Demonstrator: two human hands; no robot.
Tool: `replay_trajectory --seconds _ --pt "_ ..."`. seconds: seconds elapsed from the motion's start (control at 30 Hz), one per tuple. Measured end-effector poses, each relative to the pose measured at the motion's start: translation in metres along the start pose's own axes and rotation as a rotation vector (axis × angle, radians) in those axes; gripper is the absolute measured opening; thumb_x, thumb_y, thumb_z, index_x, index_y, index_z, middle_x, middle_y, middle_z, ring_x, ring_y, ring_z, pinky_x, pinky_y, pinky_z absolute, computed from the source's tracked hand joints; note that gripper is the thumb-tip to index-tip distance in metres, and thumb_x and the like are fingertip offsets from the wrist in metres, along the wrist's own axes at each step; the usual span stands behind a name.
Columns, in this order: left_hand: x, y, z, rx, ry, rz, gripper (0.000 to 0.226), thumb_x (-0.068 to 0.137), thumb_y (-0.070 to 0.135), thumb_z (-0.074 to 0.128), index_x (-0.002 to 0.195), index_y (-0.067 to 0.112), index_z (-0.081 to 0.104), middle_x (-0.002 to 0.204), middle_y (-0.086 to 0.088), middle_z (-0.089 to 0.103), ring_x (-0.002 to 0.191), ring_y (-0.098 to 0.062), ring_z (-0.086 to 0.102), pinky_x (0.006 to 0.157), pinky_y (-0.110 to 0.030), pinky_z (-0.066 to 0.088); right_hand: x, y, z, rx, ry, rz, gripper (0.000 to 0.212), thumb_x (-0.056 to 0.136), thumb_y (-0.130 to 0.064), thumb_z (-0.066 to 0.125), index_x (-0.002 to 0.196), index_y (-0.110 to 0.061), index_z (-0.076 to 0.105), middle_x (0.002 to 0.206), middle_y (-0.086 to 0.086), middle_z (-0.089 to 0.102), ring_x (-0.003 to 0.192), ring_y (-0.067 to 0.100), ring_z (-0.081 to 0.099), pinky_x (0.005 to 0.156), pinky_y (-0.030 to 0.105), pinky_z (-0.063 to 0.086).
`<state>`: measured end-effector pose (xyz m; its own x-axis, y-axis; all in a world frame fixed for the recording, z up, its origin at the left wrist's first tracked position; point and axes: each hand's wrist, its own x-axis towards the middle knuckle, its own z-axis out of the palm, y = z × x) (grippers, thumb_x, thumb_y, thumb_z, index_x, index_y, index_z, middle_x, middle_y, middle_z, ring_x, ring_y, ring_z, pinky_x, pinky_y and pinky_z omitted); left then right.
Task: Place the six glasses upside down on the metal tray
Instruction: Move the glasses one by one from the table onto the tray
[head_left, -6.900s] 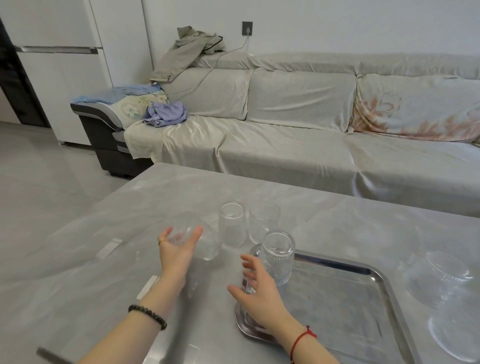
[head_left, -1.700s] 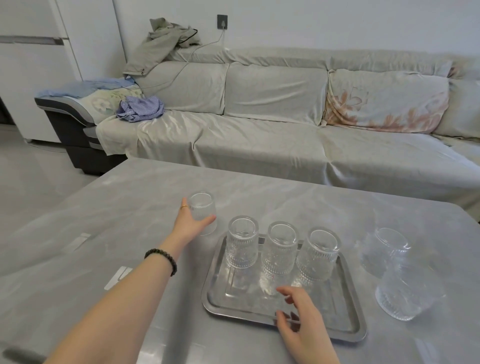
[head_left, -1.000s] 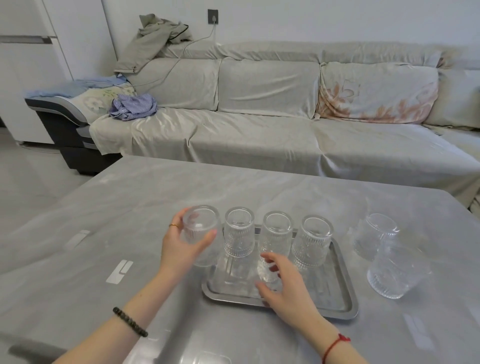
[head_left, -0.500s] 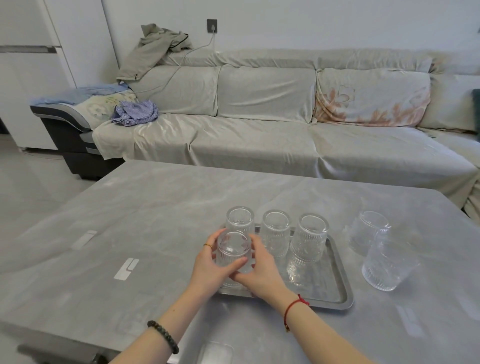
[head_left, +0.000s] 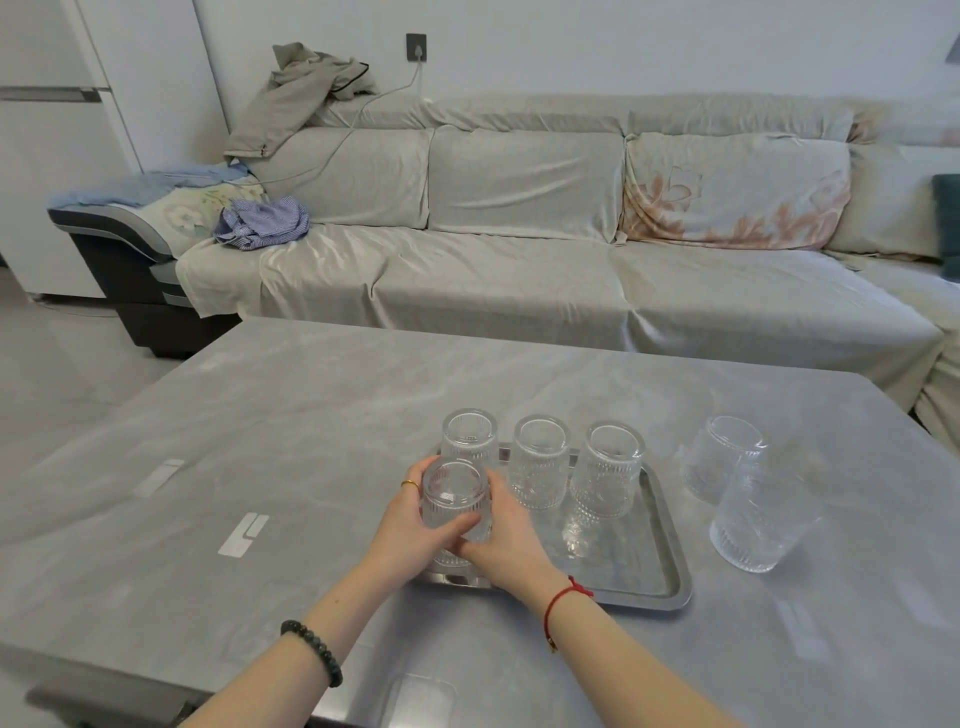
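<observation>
Now both hands wrap one glass (head_left: 456, 500): left hand (head_left: 410, 530) cupping its left side, right hand (head_left: 506, 540) its right, fingers pressed to the ribbed wall. It stands upside down, base up, long axis vertical, at the tray's (head_left: 670, 582) near-left corner. Three upturned glasses (head_left: 540, 462) line the far edge; the tray's near-right part is bare. Two more glasses (head_left: 748, 519) wait on the table (head_left: 260, 415), right of the tray.

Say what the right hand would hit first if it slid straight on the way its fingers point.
The right hand already wraps the held glass. Its fingers point up-left, so beyond that glass it would probably meet the left hand, though depth is hard to judge.
</observation>
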<state>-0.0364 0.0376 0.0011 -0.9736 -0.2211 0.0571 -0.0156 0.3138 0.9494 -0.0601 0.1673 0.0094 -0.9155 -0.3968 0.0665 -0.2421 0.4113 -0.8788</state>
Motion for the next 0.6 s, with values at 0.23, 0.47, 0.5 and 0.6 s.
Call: replay_trajectory --seconds 0.23,0.47,0.5,0.6 --pt "-0.010 0.020 0.005 0.263 0.135 0.213 0.083 0.069 0.022 0.076 0.137 0.019 0.028 0.134 0.011 0.036 0.123 -0.003 0.033 0.105 -0.022 0.025 -0.023 0.013 -0.035 -0.078 -0.005 0.005 0.073 0.075 -0.018 0.068 0.136 -0.018 0.028 0.139 0.004 0.042 0.125 0.017 0.040 0.106 0.031 0.035" --pt "-0.029 0.067 0.070 0.353 -0.057 0.505 0.073 0.075 0.026 0.070 0.129 0.039 0.023 0.137 0.019 0.027 0.128 0.002 0.024 0.103 -0.001 0.009 -0.052 0.033 -0.120 -0.027 0.312 -0.064 0.057 0.072 -0.013 0.073 0.121 -0.022 0.045 0.114 -0.004 0.053 0.102 0.013 0.052 0.091 0.027 0.043" --pt "-0.030 0.072 0.085 0.345 -0.101 0.508 0.073 0.075 0.026 0.069 0.127 0.041 0.021 0.137 0.019 0.027 0.128 0.003 0.023 0.102 0.002 0.007 -0.058 0.038 -0.134 -0.044 0.386 -0.080 0.054 0.072 -0.012 0.073 0.119 -0.021 0.047 0.112 -0.004 0.053 0.101 0.013 0.052 0.090 0.027 0.043" --pt "-0.034 0.080 0.127 0.312 -0.219 0.476 0.073 0.077 0.027 0.067 0.132 0.037 0.021 0.139 0.018 0.026 0.131 0.000 0.022 0.102 0.001 0.006 -0.075 0.056 -0.171 -0.171 0.676 -0.125 0.051 0.072 -0.009 0.071 0.116 -0.019 0.046 0.111 -0.006 0.048 0.106 0.013 0.048 0.092 0.021 0.035"
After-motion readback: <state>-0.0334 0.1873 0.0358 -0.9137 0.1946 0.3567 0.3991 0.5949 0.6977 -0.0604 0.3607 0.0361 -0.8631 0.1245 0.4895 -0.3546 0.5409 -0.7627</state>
